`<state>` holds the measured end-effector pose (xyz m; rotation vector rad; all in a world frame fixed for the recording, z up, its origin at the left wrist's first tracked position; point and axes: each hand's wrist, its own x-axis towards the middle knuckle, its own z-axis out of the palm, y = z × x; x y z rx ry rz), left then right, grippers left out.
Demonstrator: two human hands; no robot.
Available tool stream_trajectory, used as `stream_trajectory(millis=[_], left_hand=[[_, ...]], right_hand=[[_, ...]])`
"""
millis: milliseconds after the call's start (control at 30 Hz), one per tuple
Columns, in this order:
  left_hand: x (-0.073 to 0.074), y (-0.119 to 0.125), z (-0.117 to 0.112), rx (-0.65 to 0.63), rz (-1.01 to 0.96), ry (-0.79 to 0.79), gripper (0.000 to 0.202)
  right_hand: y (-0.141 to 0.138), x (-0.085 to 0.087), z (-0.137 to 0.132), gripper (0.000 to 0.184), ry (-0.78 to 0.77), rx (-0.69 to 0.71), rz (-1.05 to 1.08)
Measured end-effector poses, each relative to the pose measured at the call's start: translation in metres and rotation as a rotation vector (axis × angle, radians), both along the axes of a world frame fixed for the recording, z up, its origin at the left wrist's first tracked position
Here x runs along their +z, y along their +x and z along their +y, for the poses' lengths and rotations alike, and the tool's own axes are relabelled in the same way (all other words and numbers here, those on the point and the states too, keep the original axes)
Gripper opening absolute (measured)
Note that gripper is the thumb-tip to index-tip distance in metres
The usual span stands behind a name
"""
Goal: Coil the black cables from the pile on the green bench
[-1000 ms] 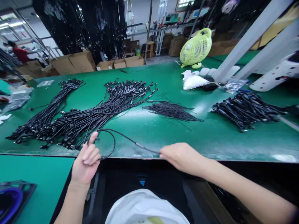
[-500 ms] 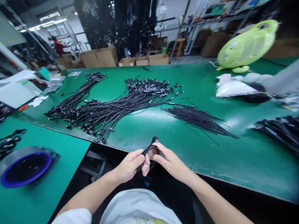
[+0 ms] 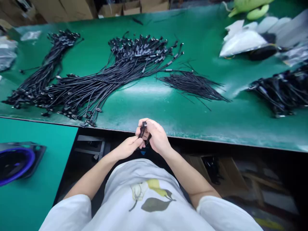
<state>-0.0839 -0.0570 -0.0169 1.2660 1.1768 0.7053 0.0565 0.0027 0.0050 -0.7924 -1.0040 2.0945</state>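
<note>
Cable bundles [image 3: 96, 84] beyond the held cable [image 3: 143, 131]

Black cables [image 3: 96, 81] lie on green matting [image 3: 149, 106]; the white shirt [image 3: 115, 192] is flower-printed.

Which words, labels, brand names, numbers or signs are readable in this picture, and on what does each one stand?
There is no readable text.
Cardboard boxes: cut off at the top edge, no legible print.
Small blue mark below the bench edge: too small to read.
White T-shirt: flower and leaf print, no words.
Black cable connector: any marking is too small to tell.
</note>
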Motion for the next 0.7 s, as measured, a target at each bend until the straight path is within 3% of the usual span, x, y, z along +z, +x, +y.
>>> stream_trajectory(millis=[67, 167, 267, 333, 400, 467, 533, 600, 667, 700], left_hand=[[-0.005, 0.001, 0.0, -0.072, -0.045, -0.073, 0.054], [-0.012, 0.013, -0.006, -0.043, -0.136, -0.113, 0.053], [-0.011, 0.03, -0.013, 0.007, -0.354, -0.166, 0.049], [-0.003, 0.036, -0.016, 0.026, -0.55, -0.286, 0.047], [0.006, 0.036, -0.017, 0.09, -0.656, -0.41, 0.046], [0.012, 0.03, -0.014, 0.199, -0.599, -0.432, 0.045], [0.015, 0.022, -0.009, 0.201, -0.42, -0.36, 0.045], [0.017, 0.016, -0.004, 0.088, -0.223, -0.282, 0.047], [0.02, 0.015, 0.001, -0.048, -0.063, -0.22, 0.048], [0.023, 0.016, 0.003, -0.098, 0.005, -0.192, 0.047]], right_hand=[[0.002, -0.002, -0.002, 0.047, -0.063, 0.011, 0.026], [0.003, 0.0, -0.003, 0.045, -0.104, -0.027, 0.118], [0.006, 0.006, 0.003, 0.047, -0.031, 0.01, 0.163], [0.014, 0.01, 0.011, 0.05, 0.087, 0.012, 0.126], [0.027, 0.013, 0.019, 0.053, 0.324, -0.06, -0.018], [0.044, 0.016, 0.024, 0.053, 0.698, -0.076, -0.252], [0.058, 0.015, 0.023, 0.046, 1.123, 0.06, -0.463], [0.066, 0.012, 0.017, 0.033, 1.47, 0.278, -0.62], [0.069, 0.009, 0.011, 0.034, 1.659, 0.462, -0.786], [0.069, 0.008, 0.01, 0.035, 1.683, 0.549, -0.87]])
